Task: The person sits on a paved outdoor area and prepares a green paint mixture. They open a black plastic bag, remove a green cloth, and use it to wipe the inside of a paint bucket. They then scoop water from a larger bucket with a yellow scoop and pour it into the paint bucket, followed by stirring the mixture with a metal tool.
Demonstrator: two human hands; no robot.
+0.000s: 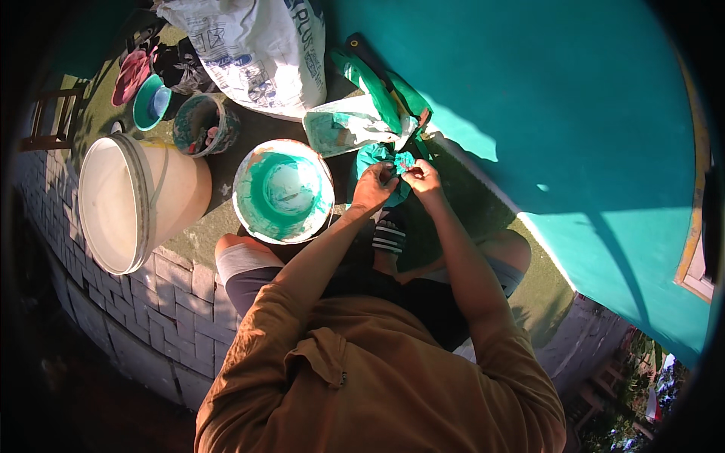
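Note:
A crumpled teal plastic bag (371,155) is between my hands, in front of my crossed legs. Its gathered, frilled top sticks up at the fingertips. My left hand (374,187) is closed, with thumb and fingers pinching the bag near its neck. On the other side of the neck, my right hand (423,180) pinches the gathered plastic. What the bag holds is hidden. Just left of my left hand stands a round white bucket (260,189), its inside smeared with teal paint.
A large cream bucket (170,177) lies tipped on its side at left. Behind stand a dark paint-stained pail (183,128), a teal bowl (142,109), a big white sack (253,60) and a pale, teal-smeared container (325,136). A teal wall (559,98) borders the right.

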